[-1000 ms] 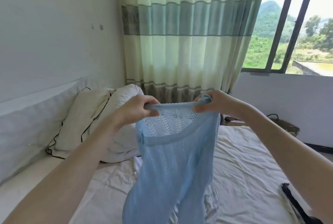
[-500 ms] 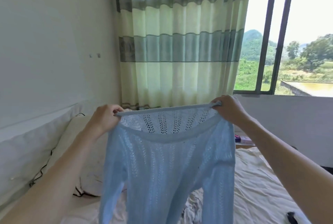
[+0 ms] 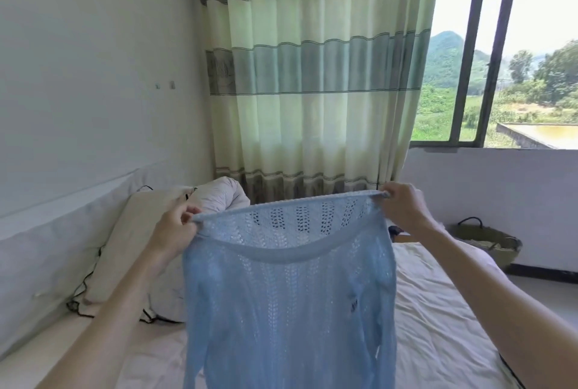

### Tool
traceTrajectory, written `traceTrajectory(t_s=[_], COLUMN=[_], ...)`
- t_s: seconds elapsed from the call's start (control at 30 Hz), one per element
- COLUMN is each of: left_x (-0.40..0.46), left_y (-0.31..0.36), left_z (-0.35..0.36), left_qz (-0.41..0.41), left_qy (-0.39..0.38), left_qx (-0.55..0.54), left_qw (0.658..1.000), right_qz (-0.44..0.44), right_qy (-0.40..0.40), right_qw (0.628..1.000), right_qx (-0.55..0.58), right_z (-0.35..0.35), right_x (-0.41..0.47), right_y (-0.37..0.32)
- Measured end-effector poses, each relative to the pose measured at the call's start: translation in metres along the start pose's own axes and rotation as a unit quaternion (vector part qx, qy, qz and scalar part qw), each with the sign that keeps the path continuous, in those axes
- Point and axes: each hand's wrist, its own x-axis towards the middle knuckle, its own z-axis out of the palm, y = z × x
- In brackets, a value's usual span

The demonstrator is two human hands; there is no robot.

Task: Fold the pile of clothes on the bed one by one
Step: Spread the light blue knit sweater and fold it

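The left hand [image 3: 175, 229] and right hand [image 3: 403, 207] each pinched a shoulder of the pale blue open-knit sweater [image 3: 287, 288]; it hung flat, lacy, above the wrinkled white bed [image 3: 438, 310].

Both hands, left hand [image 3: 175, 229] and right hand [image 3: 403, 207], pinched the blue knit sweater [image 3: 287, 288] by its shoulders above the bed [image 3: 438, 310].

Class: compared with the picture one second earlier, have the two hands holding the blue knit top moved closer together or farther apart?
Yes, farther apart. The left hand and right hand now stretch the blue knit top's neckline wide, spanning the curtain's width.
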Motion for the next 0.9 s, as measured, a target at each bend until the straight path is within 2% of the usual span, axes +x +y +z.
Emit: traceTrajectory(t_s=[0.03, 0.1, 0.17, 0.27, 0.33, 0.4, 0.5, 0.57, 0.67, 0.73, 0.83, 0.87, 0.9], left_x=[-0.006, -0.017, -0.023, -0.034, -0.041, -0.050, -0.066, -0.073, -0.090, -0.108, -0.148, -0.164, -0.181], left_y=[-0.004, -0.012, -0.014, -0.016, -0.019, -0.025, -0.033, -0.038, -0.043, -0.050, -0.063, -0.066, -0.068], left_z=[0.004, 0.005, -0.005, -0.022, -0.033, -0.043, -0.054, -0.058, -0.069, -0.082, -0.100, -0.106, -0.111], left_qz=[-0.004, -0.019, -0.023, -0.061, -0.065, -0.050, -0.027, -0.013, 0.015, 0.030, 0.046, 0.049, 0.050], left_qy=[-0.033, -0.090, -0.147, -0.261, -0.308, -0.314, -0.254, -0.173, -0.086, -0.056, -0.015, 0.003, 0.023], left_qx=[0.007, -0.013, -0.067, -0.152, -0.131, -0.099, -0.069, -0.027, 0.040, 0.065, 0.092, 0.089, 0.085], left_qw=[0.999, 0.996, 0.987, 0.951, 0.940, 0.943, 0.964, 0.984, 0.995, 0.996, 0.995, 0.995, 0.995], right_qz=[0.054, 0.176, 0.221, 0.223, 0.201, 0.157, 0.083, 0.036, -0.013, 0.007, 0.076, 0.085, 0.085], right_qy=[-0.045, -0.131, -0.175, -0.172, -0.168, -0.185, -0.213, -0.236, -0.291, -0.383, -0.528, -0.536, -0.520], right_qw=[0.994, 0.950, 0.923, 0.894, 0.907, 0.934, 0.958, 0.960, 0.950, 0.912, 0.806, 0.795, 0.805], right_qx=[0.080, 0.223, 0.261, 0.348, 0.331, 0.263, 0.174, 0.147, 0.114, 0.148, 0.258, 0.270, 0.273], right_z=[0.001, 0.002, 0.004, 0.010, 0.011, 0.010, 0.011, 0.012, 0.010, 0.002, -0.009, -0.011, -0.011], right_x=[-0.003, -0.008, -0.011, -0.011, -0.010, -0.012, -0.021, -0.032, -0.053, -0.072, -0.106, -0.121, -0.137], right_y=[0.001, 0.006, 0.010, 0.011, 0.011, 0.011, 0.012, 0.009, 0.000, -0.006, -0.001, -0.001, -0.001])
